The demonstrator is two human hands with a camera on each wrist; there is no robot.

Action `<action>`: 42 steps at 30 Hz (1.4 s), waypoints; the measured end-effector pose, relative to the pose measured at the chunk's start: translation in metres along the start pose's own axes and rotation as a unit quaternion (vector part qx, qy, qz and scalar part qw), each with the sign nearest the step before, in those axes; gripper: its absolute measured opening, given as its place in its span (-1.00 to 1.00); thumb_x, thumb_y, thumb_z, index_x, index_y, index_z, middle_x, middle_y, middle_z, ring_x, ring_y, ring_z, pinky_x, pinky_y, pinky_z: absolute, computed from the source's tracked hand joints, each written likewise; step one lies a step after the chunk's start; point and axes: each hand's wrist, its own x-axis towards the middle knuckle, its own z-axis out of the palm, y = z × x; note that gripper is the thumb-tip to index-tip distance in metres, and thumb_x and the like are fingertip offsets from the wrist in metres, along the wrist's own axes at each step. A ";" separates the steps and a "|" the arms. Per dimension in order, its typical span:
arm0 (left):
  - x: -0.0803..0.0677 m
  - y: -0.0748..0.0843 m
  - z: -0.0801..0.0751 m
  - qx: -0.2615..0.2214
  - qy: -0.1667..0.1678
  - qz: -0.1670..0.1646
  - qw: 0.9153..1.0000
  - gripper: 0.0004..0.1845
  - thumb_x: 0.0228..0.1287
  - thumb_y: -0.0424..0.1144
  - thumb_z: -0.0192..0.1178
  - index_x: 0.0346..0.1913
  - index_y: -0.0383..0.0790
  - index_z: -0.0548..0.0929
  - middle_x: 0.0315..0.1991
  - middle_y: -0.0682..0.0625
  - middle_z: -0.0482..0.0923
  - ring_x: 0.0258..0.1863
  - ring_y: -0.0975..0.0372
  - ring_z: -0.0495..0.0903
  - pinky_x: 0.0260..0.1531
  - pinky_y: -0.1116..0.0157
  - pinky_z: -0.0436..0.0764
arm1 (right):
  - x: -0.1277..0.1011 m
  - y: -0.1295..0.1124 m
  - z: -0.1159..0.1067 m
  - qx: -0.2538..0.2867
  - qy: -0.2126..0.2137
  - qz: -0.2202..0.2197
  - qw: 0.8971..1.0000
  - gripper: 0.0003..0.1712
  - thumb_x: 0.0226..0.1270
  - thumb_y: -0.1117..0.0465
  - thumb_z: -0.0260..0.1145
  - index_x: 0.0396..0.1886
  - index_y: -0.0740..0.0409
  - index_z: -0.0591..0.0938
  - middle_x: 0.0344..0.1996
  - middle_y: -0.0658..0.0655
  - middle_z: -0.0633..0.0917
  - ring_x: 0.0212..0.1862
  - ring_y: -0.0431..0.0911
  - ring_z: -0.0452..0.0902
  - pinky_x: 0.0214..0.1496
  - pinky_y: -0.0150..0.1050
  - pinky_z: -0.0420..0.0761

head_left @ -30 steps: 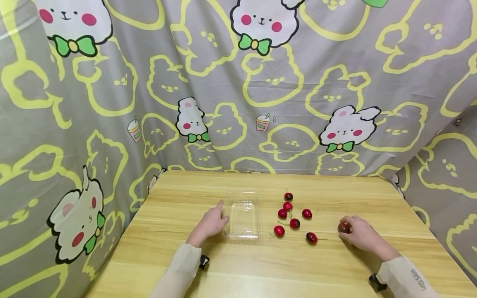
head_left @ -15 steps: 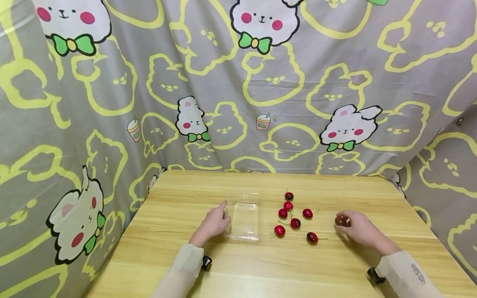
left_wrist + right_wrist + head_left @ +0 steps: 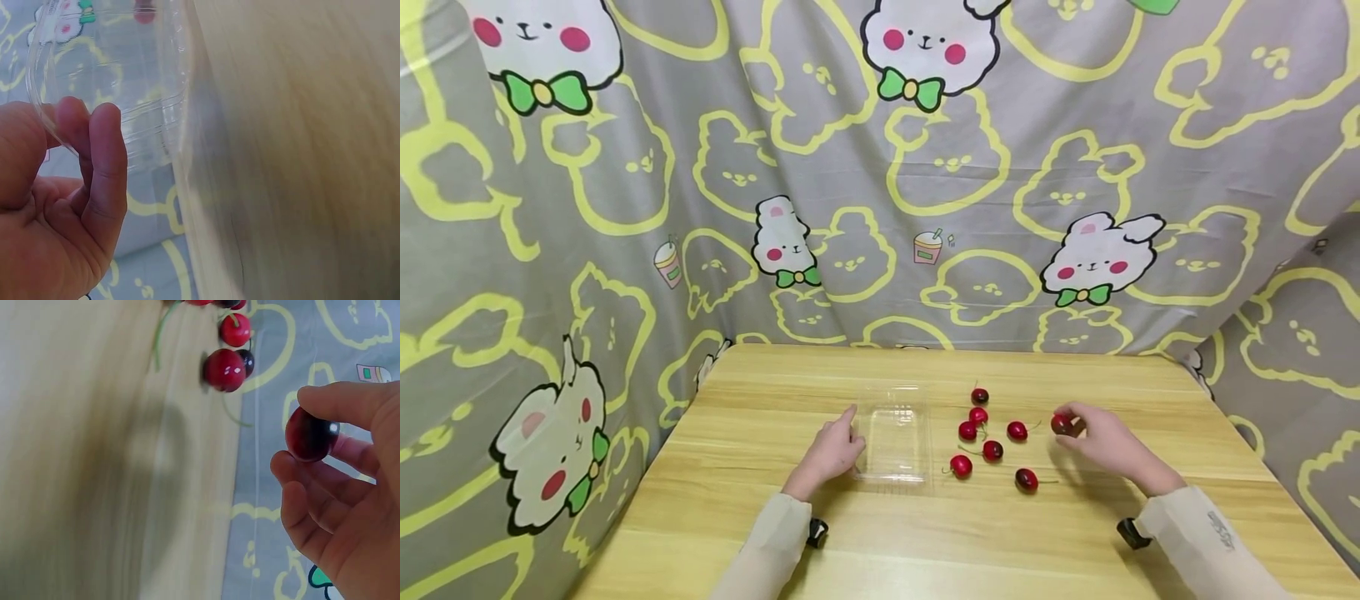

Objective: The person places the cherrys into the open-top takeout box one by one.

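A: We log the right hand point(image 3: 1101, 446) first. Its fingers point(image 3: 340, 403) and thumb pinch one dark red cherry point(image 3: 1062, 424), lifted off the counter point(image 3: 925, 542) at about 3 o'clock from the loose cherries. The right wrist view confirms it: the fruit sits between fingertip and thumb tip, clear of the wood, with other cherries lying beyond it.

B: And the left hand point(image 3: 831, 454)?

A: It rests at the 9 o'clock edge of the clear plastic tray point(image 3: 892, 442). In the left wrist view the fingers point(image 3: 103, 162) curl against the tray's thin wall point(image 3: 112, 94), thumb on the near side, so we read it as gripping the rim. We judge this hold is there to steady a light, slippery container so it does not skate on the wood.

B: Tray contents?

A: We see no fruit in it from the head view; the plastic is transparent and the grain shows through.

B: The rest of the fruit?

A: Six loose cherries point(image 3: 992, 451) lie in a cluster between the tray and the right hand, at 3 o'clock from the tray, some with stems. Around the counter hangs a grey cloth point(image 3: 625, 208) printed with rabbits.
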 end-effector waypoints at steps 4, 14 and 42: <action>0.001 0.001 0.001 0.005 0.005 -0.002 1.000 -0.28 0.31 -0.34 0.00 0.45 -0.42 -0.04 -0.65 0.01 0.44 -0.77 0.21 0.54 -0.76 0.31 0.48 | 0.007 -0.009 -0.001 0.006 -0.007 0.000 1.000 -0.68 0.10 0.30 0.41 -0.13 0.23 0.58 -0.34 -0.01 0.64 -0.31 -0.14 0.55 -0.34 -0.24 0.55; 0.002 0.004 -0.002 0.004 0.013 -0.009 1.000 -0.28 0.31 -0.35 0.01 0.45 -0.43 -0.04 -0.65 0.00 0.44 -0.76 0.21 0.54 -0.79 0.35 0.45 | 0.023 -0.024 0.004 0.043 -0.010 -0.035 0.998 -0.67 0.07 0.35 0.42 -0.15 0.13 0.56 -0.34 -0.01 0.61 -0.31 -0.16 0.57 -0.34 -0.29 0.59; 0.002 0.005 0.003 0.008 0.009 -0.001 1.000 -0.30 0.33 -0.35 0.01 0.44 -0.44 -0.03 -0.66 0.01 0.45 -0.76 0.22 0.54 -0.77 0.33 0.47 | 0.057 -0.085 0.023 0.118 -0.044 -0.056 0.991 -0.91 0.32 0.26 0.26 -0.22 0.08 0.51 -0.24 0.02 0.64 -0.19 -0.09 0.58 -0.24 -0.21 0.61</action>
